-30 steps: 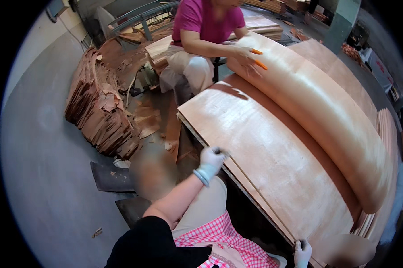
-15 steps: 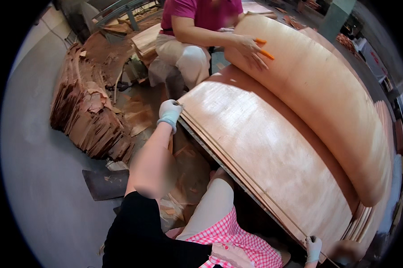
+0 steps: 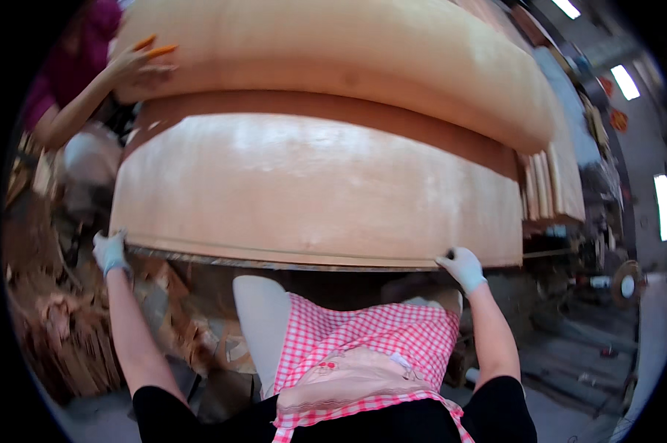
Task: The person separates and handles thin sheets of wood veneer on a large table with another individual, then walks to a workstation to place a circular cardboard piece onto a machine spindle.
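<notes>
A broad, pale wood veneer sheet (image 3: 311, 184) lies on a stack in front of me, with its long near edge toward my lap. At the near left corner, my left hand (image 3: 110, 251), in a white glove, is closed on the sheet's edge. My right hand (image 3: 464, 269), also gloved in white, pinches the same edge near its right end. Beyond the flat sheet, another large veneer sheet (image 3: 333, 55) is bent over in a long curl and shades the far strip. A co-worker's hand (image 3: 135, 68) with orange finger covers rests at the curled sheet's left end.
The co-worker (image 3: 71, 81) sits at the far left. Torn brown veneer scraps (image 3: 71, 340) are piled at the lower left. Several sheet edges (image 3: 544, 184) jut out at the right of the stack. A metal frame (image 3: 585, 354) stands low at the right.
My view has swung to the right, so the sheet now lies straight across and the co-worker appears farther left. Both my hands still hold the near edge; my right arm has come fully into view.
</notes>
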A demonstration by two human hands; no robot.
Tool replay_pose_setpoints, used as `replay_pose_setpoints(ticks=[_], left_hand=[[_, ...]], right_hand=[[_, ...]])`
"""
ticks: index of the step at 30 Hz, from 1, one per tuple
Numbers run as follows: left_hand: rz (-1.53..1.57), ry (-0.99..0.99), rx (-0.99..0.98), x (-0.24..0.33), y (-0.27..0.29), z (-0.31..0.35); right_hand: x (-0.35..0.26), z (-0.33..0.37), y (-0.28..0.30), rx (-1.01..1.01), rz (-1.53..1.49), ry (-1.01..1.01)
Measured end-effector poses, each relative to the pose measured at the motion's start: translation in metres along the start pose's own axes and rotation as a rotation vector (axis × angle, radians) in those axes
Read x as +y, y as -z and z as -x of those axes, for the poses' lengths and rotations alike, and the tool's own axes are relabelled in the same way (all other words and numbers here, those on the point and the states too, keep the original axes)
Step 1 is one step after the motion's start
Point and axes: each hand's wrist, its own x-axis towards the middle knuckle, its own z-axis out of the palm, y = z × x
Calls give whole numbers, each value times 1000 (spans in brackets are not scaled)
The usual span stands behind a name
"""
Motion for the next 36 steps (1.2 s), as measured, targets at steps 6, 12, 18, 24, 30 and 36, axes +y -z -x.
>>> replay_pose_setpoints(ticks=[6,12,18,24,30,36], left_hand=[[-87,-551,299,124,-42,154],[109,-1183,-559,268,-83,521],[-19,-1171,-700,299,-95,574],[-62,-1199,-620,303,-97,571],[-112,-1162,-611,303,-89,569],[-41,-1251,-420,298,-102,569]], right_hand=[[25,12,-4,-32,-76,-14],[33,11,-5,-57,-100,37],[89,9,1,7,-193,165],[297,3,41,203,-57,-102],[328,-25,32,273,-115,-374],[328,-4,-7,886,-577,-555]])
